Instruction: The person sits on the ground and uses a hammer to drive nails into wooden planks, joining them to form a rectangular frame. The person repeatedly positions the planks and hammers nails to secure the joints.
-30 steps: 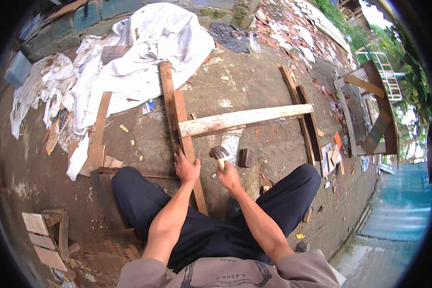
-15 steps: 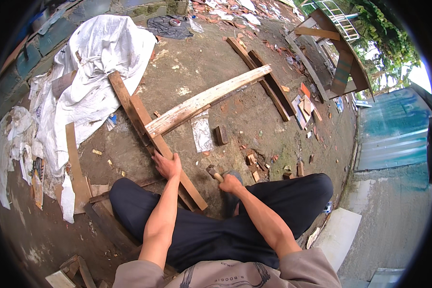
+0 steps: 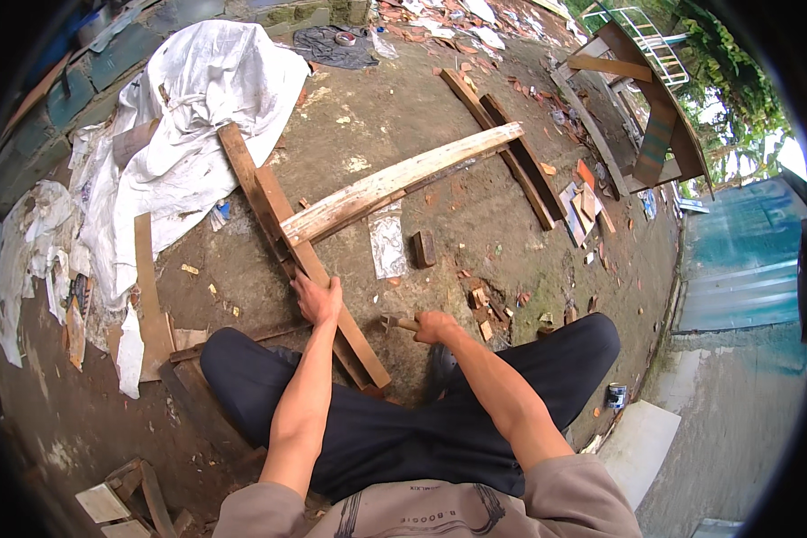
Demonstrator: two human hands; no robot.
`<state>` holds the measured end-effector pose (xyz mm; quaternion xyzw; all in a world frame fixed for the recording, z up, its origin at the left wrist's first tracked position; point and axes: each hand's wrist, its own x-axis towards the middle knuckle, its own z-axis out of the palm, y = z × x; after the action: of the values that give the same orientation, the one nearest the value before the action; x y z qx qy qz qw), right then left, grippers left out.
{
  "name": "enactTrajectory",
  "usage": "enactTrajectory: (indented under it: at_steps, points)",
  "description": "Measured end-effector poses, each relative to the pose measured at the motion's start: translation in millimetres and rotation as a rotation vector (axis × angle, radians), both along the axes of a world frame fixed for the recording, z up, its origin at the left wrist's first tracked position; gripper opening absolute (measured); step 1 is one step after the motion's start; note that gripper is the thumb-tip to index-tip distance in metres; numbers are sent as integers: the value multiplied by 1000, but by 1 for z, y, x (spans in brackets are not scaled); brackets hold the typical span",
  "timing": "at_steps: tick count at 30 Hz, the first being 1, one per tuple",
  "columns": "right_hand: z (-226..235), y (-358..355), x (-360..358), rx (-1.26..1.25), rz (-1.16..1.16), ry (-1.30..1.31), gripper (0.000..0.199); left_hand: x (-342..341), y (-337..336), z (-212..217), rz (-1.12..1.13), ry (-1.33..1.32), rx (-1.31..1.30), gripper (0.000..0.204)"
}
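Head view, the only one. The person sits on bare ground with the legs spread, and the dark plank (image 3: pixel 309 260) runs out from between the knees; all places below are given relative to it. The left hand (image 3: pixel 318 300) lies on its upper face partway along, fingers curled over the edge and pressing it down. The right hand (image 3: pixel 435 327), just to the plank's right and clear of it, is closed round a short wooden handle (image 3: pixel 402 322), likely a hammer. A pale board (image 3: pixel 394 184) crosses the plank's far part and rests on it at an angle. White sheeting (image 3: pixel 193 117) lies to its left, a small wood block (image 3: pixel 423 249) and loose offcuts to its right. Risks, as judgement: any blow landing near the left hand could catch the fingers; the pale board seems only laid on, so a jolt could slide or tip it; the plank could rock on the uneven ground. Hard to make out: the tool's head is too small and blurred to identify; whether nails stand in the plank cannot be told; its near end is hidden by the thigh; the fisheye bends all edges.
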<state>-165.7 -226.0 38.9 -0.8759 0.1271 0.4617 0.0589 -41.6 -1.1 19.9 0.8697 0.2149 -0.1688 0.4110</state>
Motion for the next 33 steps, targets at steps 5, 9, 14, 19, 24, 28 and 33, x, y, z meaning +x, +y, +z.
enactTrajectory:
  at_steps: [5,9,14,19,24,28,33]
  points:
    - [11,-10,16,-76,175,82,47,-2,3,-14,30,-88,4,94]
    - [8,-10,24,-90,295,177,48,-6,12,-14,64,-148,-86,94]
    - [2,-2,32,-51,343,313,49,-7,15,-13,69,-154,-56,94]
    - [-4,5,33,79,328,374,48,-8,11,-14,78,-157,-54,94]
    - [14,0,53,194,396,398,57,-7,22,-25,86,-178,-62,91]
    - [53,-8,70,188,454,373,59,-11,28,-37,134,-256,-16,86]
    - [20,-46,64,123,547,293,62,-9,20,-35,265,51,-199,69]
